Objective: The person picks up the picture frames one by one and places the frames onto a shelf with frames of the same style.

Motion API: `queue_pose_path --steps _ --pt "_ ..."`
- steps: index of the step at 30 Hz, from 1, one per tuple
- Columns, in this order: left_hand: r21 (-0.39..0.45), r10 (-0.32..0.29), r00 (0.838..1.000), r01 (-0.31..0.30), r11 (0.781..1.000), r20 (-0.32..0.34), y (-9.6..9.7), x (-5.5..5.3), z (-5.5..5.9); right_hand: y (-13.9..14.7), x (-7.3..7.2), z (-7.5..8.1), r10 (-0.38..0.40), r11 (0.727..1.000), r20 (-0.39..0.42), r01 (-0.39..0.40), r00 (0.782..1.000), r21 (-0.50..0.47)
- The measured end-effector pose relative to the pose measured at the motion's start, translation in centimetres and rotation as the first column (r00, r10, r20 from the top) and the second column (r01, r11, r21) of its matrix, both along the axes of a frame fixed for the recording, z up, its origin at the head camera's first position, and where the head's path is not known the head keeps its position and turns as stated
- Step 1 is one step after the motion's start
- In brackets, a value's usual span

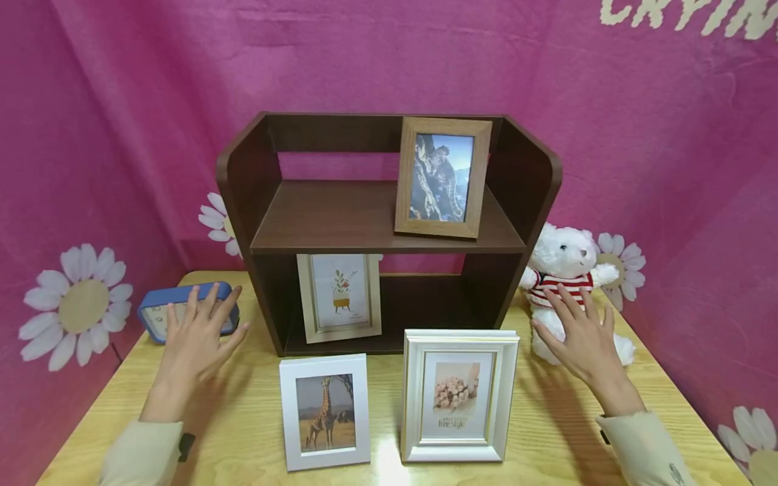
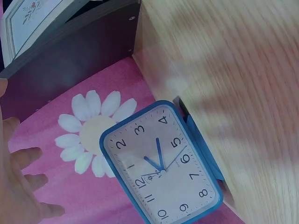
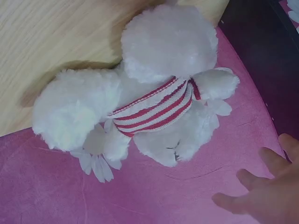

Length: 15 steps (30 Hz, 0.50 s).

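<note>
My left hand (image 1: 196, 336) hovers with spread fingers in front of a blue alarm clock (image 2: 163, 163) on the table's left side. In the left wrist view the clock's white dial faces me, apart from the fingers. On the right, my right hand (image 1: 582, 337) is held out with its fingers spread, before a white teddy bear (image 1: 562, 253) in a red-and-white striped sweater. The right wrist view shows a gap between those fingers and the bear (image 3: 163, 46). Neither hand holds anything.
A dark brown two-tier shelf (image 1: 328, 216) stands mid-table. A wooden leopard frame (image 1: 444, 226) leans on its upper tier, a cream plant-picture frame (image 1: 340, 331) on the lower. A white giraffe frame (image 1: 325, 459) and a white flower frame (image 1: 452, 452) stand in front.
</note>
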<state>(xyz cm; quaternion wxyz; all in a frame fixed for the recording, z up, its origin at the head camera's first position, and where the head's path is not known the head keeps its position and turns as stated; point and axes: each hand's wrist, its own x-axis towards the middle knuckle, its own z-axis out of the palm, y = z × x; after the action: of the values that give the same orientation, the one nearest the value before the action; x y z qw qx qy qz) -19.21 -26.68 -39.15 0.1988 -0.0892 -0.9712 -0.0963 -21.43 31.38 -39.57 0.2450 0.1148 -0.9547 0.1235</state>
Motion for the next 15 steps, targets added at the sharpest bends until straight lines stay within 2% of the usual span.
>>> queue_pose_path --steps 7,10,12,15 --pt "0.020 -0.011 1.000 0.010 1.000 0.014 0.6 0.1 0.4 0.0 0.1 -0.3 0.072 0.994 -0.047 -0.076 0.996 -0.083" --pt "0.035 -0.019 0.999 0.018 0.999 0.027 0.9 0.0 0.5 0.0 0.0 -0.5 0.105 0.989 -0.094 -0.113 0.990 -0.091" --pt "0.076 -0.042 0.998 0.039 0.996 0.042 1.2 -0.1 0.5 0.0 0.0 -0.6 0.145 0.982 -0.142 -0.160 0.979 -0.098" --pt "0.184 -0.101 0.992 0.087 0.979 0.071 1.7 -0.3 0.3 -0.1 0.0 -0.7 0.210 0.964 -0.182 -0.234 0.961 -0.124"
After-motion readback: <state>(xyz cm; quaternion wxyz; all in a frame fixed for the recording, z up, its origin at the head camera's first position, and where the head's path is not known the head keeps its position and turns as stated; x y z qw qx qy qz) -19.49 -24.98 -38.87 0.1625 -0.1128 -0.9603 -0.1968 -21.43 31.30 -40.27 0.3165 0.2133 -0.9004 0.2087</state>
